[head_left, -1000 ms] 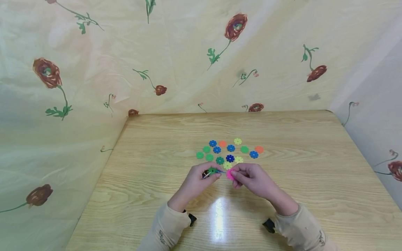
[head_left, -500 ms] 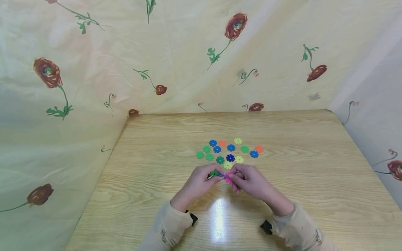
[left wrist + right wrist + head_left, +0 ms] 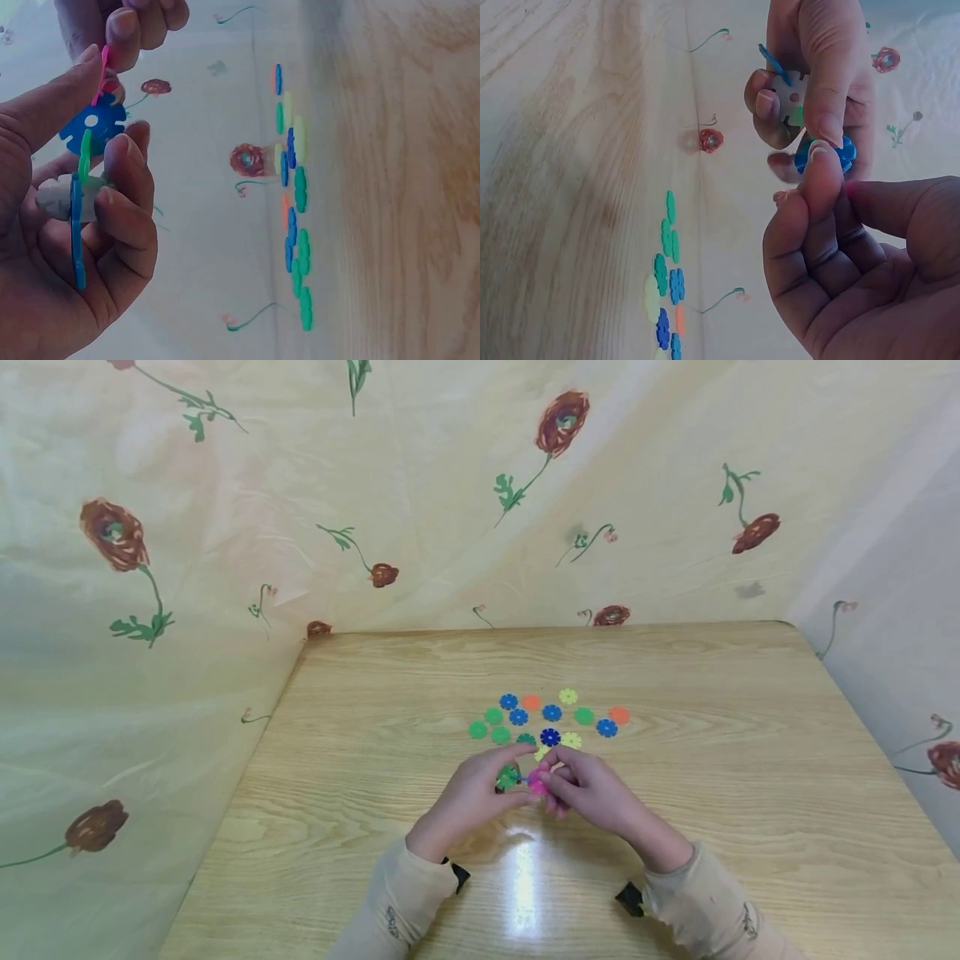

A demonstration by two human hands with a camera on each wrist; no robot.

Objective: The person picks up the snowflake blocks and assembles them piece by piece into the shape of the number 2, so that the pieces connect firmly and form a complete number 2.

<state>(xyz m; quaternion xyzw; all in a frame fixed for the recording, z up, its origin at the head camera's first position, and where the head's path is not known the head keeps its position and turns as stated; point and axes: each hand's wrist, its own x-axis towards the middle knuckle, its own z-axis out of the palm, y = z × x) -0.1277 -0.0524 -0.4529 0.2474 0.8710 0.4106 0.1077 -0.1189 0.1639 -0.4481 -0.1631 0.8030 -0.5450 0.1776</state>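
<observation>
Several slotted plastic discs are joined in a small chain between the two hands. A pink disc is at its right end, pinched by the thumb and fingers of my right hand. Beside it in the left wrist view come a blue disc, a green disc, a white disc and another blue disc. My left hand holds the chain, its fingers curled about the white disc, its thumb reaching to the pink one. The right fingers partly hide the pink disc in the right wrist view.
Loose slotted discs lie flat beyond the hands, among them a dark blue disc, an orange disc and a light green disc. The wooden table meets a flower-patterned cloth at the back and sides.
The right hand has brought the pink disc leftward against the blue disc of the chain. The left thumb and forefinger have spread wider, and more of the green disc shows.
</observation>
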